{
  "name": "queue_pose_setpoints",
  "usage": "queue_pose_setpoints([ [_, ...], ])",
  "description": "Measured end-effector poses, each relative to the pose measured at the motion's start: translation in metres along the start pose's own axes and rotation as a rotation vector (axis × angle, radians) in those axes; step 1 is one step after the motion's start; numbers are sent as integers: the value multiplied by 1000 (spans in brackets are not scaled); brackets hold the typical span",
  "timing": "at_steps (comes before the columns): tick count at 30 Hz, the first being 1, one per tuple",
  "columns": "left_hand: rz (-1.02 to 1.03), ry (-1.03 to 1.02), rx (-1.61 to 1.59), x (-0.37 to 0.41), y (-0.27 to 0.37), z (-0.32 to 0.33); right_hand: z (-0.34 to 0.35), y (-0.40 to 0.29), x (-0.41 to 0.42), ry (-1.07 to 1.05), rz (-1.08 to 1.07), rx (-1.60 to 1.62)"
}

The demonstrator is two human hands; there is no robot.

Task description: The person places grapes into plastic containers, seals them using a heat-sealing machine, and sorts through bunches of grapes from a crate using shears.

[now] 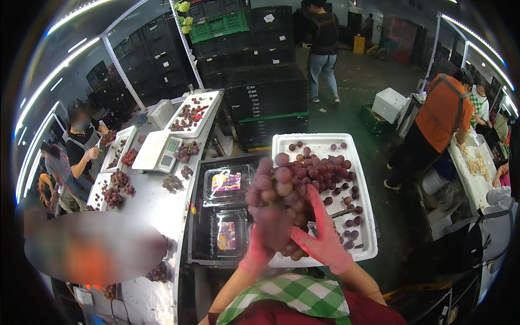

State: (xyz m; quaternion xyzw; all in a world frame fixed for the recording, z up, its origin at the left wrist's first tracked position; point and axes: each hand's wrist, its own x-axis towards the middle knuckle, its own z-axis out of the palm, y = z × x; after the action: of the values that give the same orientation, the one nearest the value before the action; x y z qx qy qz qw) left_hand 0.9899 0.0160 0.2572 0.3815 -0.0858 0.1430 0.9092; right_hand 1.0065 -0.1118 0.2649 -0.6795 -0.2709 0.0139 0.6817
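Note:
A large bunch of red-purple grapes (270, 195) is held up close to the camera, its nearest part blurred. My left hand (256, 250), in a pink glove, supports it from below left, its fingers mostly hidden. My right hand (325, 239), also pink-gloved, is at the bunch's right side with thumb and forefinger spread. A metal tool with a dark handle (343, 213), apparently snips, passes behind that forefinger; its grip is partly hidden. Beneath is a white foam tray (367, 239) with another grape bunch (325, 170) and loose grapes (349, 223).
Left of the tray, a black crate (197, 243) holds clear plastic boxes (227, 185) with printed labels. A steel table (162, 215) bears a scale (158, 152), grapes and trays. Stacked black crates (264, 101) stand ahead. Co-workers (440, 109) are at both sides; one person (323, 44) stands farther back.

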Motion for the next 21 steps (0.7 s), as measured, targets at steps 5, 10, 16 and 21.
queue_pose_setpoints([
  [5,-98,-231,-1050,5,-30,-96,0,-20,7,-23,-128,-262],
  [10,-311,-487,-1203,13,-7,-42,-1,-24,31,55,-340,-448],
  [16,-272,-541,-1117,12,-2,-24,-10,-16,35,-27,-354,-524],
  [21,-219,-617,-1186,15,-32,-55,-6,-14,37,95,-443,-588],
])
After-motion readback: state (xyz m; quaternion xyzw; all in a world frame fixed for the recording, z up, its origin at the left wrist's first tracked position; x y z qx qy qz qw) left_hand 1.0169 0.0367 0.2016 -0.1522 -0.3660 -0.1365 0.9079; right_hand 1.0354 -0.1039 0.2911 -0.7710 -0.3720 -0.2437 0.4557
